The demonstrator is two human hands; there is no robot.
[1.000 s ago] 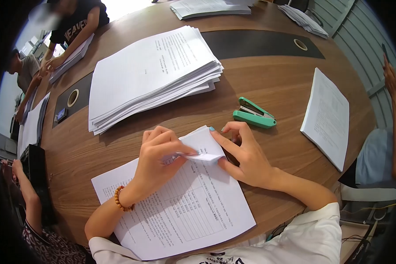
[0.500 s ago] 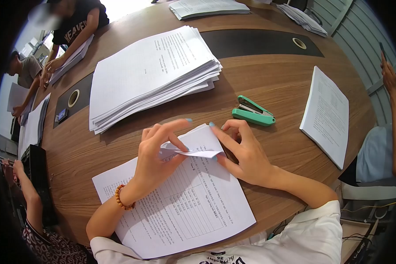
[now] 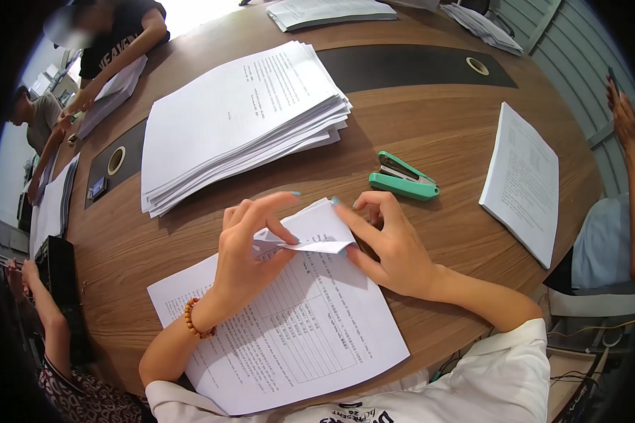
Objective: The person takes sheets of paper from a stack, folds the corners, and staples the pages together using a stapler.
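Printed sheets of paper [image 3: 282, 345] lie at an angle before me, with the far edge of the upper page curled back. My left hand [image 3: 243, 247] pinches that curled edge between thumb and a bent finger, its index finger stretched out above. At the far right corner of the sheets, my right hand [image 3: 398, 247] grips the paper between thumb and fingers; some fingertips are hidden behind the fold. Beyond my right hand rests a green stapler [image 3: 404, 186], its jaws apart, touched by neither hand.
A tall paper stack [image 3: 226, 127] stands beyond my left hand. To the right lies a thick printed bundle [image 3: 521, 187]. More papers [image 3: 331, 13] sit at the far side. Other people handle papers at the left; another person's hand [image 3: 622, 116] is raised at the right.
My hands and the curled page stay nearly the same. The view shifts slightly. At the far left, a sheet held up by another person has gone down, and the person beside shifts their hands.
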